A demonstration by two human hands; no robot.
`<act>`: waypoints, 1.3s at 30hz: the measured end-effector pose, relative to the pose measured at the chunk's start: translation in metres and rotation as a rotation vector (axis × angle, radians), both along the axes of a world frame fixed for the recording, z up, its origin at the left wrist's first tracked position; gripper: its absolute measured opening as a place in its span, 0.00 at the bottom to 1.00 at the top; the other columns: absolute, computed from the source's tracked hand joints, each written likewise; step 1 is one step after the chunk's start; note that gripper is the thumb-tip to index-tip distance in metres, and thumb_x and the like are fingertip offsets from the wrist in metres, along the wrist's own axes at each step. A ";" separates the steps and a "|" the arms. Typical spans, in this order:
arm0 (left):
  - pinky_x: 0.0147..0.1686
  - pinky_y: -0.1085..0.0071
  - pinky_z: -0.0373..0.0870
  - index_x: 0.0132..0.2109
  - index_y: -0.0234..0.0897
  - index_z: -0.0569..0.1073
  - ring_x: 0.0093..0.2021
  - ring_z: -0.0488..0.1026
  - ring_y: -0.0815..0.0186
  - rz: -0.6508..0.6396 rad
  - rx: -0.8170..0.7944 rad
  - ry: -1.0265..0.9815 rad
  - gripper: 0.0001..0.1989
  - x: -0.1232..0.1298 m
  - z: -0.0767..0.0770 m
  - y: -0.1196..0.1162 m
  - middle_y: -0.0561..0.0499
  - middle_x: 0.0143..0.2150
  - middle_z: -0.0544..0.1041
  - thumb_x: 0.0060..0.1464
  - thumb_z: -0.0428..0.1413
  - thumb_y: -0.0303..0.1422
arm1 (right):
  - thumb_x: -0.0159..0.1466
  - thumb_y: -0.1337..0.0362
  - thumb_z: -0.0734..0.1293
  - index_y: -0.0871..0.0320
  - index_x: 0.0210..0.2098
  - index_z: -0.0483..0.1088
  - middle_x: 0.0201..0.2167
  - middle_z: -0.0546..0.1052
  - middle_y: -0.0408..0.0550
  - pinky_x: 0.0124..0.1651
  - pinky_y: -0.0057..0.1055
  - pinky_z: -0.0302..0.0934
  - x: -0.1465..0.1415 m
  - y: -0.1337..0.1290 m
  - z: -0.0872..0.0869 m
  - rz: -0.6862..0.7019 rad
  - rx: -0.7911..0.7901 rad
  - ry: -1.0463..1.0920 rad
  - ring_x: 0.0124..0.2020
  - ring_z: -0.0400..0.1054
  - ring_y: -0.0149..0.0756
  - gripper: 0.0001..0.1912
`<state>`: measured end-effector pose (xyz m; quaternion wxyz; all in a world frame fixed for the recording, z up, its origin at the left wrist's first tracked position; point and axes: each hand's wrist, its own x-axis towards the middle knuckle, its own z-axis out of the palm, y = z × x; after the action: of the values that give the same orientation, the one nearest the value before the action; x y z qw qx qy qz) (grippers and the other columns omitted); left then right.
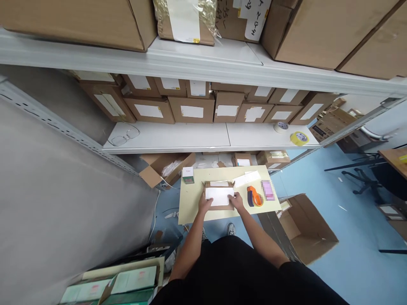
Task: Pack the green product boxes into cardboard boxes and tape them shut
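Note:
A small cardboard box (219, 208) lies on the pale yellow table (190, 214), with a white sheet (219, 196) over its front part. My left hand (204, 203) grips the left edge of the sheet and box, thumb on the white surface. On the opposite side my right hand (236, 201) holds the right edge, its thumb also on the sheet. Right of the box are an orange tape dispenser (255, 197) and a pink pack (268, 190). White papers (246, 178) lie behind them. A small white and green box (188, 175) stands at the table's back left.
Shelves (190, 137) with many labelled boxes rise behind the table, holding glasses (124, 137) and two tape rolls (299, 138). A large open carton (305, 231) stands right of the table; another open carton (165, 167) is at the back left.

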<state>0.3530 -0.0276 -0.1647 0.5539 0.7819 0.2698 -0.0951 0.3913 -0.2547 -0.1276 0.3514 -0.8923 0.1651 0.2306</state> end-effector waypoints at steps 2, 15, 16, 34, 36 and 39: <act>0.57 0.63 0.73 0.73 0.40 0.57 0.60 0.76 0.53 0.038 -0.036 -0.119 0.43 0.002 0.014 0.000 0.39 0.64 0.75 0.55 0.66 0.38 | 0.64 0.55 0.63 0.56 0.58 0.65 0.55 0.78 0.56 0.56 0.36 0.68 0.008 -0.003 0.008 -0.020 0.070 -0.116 0.55 0.75 0.45 0.24; 0.71 0.58 0.59 0.74 0.44 0.51 0.76 0.53 0.52 -0.124 0.176 -0.176 0.45 -0.040 0.023 -0.002 0.41 0.77 0.54 0.55 0.64 0.33 | 0.55 0.67 0.62 0.53 0.66 0.62 0.62 0.75 0.53 0.57 0.41 0.69 -0.033 -0.017 -0.005 0.028 0.219 -0.130 0.62 0.70 0.46 0.38; 0.72 0.57 0.57 0.74 0.44 0.52 0.77 0.49 0.51 -0.124 0.237 -0.211 0.44 -0.042 0.029 0.000 0.42 0.78 0.51 0.56 0.64 0.35 | 0.55 0.67 0.61 0.54 0.68 0.60 0.65 0.72 0.54 0.58 0.41 0.68 -0.036 -0.017 -0.002 -0.006 0.202 -0.186 0.63 0.69 0.45 0.39; 0.68 0.55 0.62 0.60 0.47 0.78 0.73 0.57 0.49 -0.849 0.559 -0.139 0.24 -0.007 0.072 0.012 0.48 0.70 0.69 0.56 0.64 0.31 | 0.57 0.70 0.71 0.57 0.66 0.69 0.73 0.61 0.60 0.73 0.50 0.48 0.001 -0.007 0.015 0.620 -0.112 -0.256 0.75 0.50 0.55 0.37; 0.69 0.49 0.59 0.61 0.46 0.78 0.76 0.49 0.43 -0.831 0.600 -0.136 0.27 -0.011 0.067 0.015 0.47 0.76 0.60 0.53 0.66 0.31 | 0.56 0.70 0.73 0.52 0.74 0.58 0.77 0.50 0.59 0.73 0.51 0.48 0.001 -0.001 0.017 0.641 -0.160 -0.206 0.76 0.46 0.57 0.48; 0.69 0.44 0.57 0.62 0.45 0.77 0.77 0.45 0.38 -0.785 0.638 -0.153 0.30 -0.013 0.066 0.018 0.46 0.80 0.47 0.51 0.68 0.32 | 0.58 0.69 0.73 0.41 0.77 0.43 0.79 0.39 0.56 0.68 0.54 0.54 0.014 0.014 0.026 0.621 -0.282 -0.111 0.74 0.50 0.62 0.56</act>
<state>0.3399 -0.0100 -0.0985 0.2283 0.9591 -0.0701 -0.1516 0.4052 -0.2405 -0.1020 0.1463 -0.9508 -0.1034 0.2527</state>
